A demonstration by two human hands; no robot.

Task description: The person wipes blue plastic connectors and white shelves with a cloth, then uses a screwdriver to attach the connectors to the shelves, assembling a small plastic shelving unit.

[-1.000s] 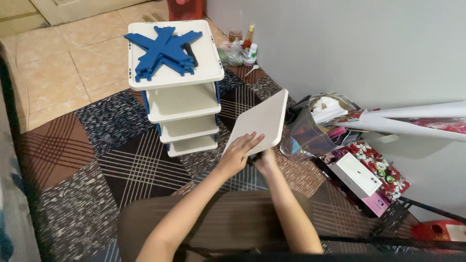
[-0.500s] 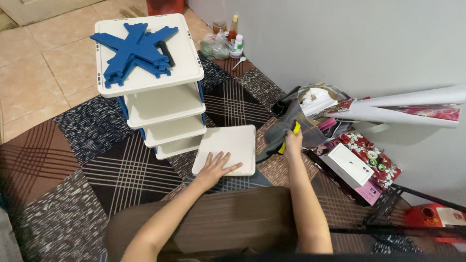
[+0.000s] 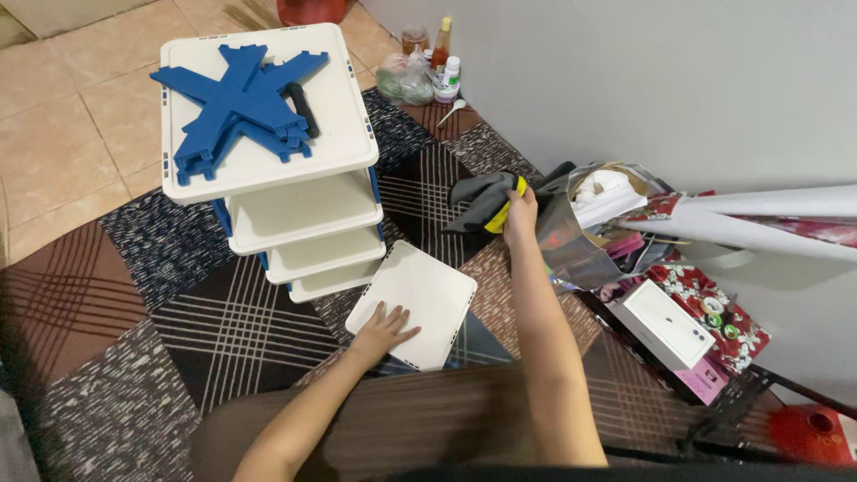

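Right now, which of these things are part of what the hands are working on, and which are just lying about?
In hand:
- left hand flat on white shelf panel
- right hand on grey cloth
- white tiered rack, blue pieces on top

Lying about:
- paper rolls
- white box
- bottles

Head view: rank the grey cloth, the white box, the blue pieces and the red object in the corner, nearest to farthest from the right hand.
From the right hand:
1. Grey cloth, in its grip, just left of it.
2. White box, lower right, by the wall.
3. Blue pieces, far left, atop the shelf unit.
4. Red object, bottom right corner.
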